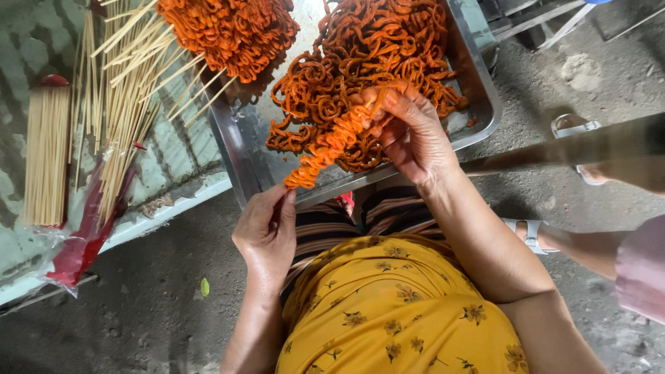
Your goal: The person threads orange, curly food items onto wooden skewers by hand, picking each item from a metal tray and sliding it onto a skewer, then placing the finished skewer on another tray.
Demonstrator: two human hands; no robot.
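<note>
Concrete floor; one steel tray (pixel 239 142); left hand (pixel 267 232) pinching one loaded skewer (pixel 332 144); right hand (pixel 409 131) gripping it.

Skewer (pixel 331 149) over tray (pixel 239 149), loose sticks (pixel 125 104) left of it

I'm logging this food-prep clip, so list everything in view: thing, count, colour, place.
Skewer of orange strips: one, orange, held over the tray.
Metal tray: one, silver, centre, holding orange strips.
Loose orange strips: a heap, in the tray.
Finished skewers: a bunch, orange, top left.
Bare bamboo sticks: many, pale tan, left.
Red plastic bag: one, left edge.
Sandalled feet: two, right, owner unclear.
Left hand: at the skewer's lower end.
Right hand: grips the strips.
</note>
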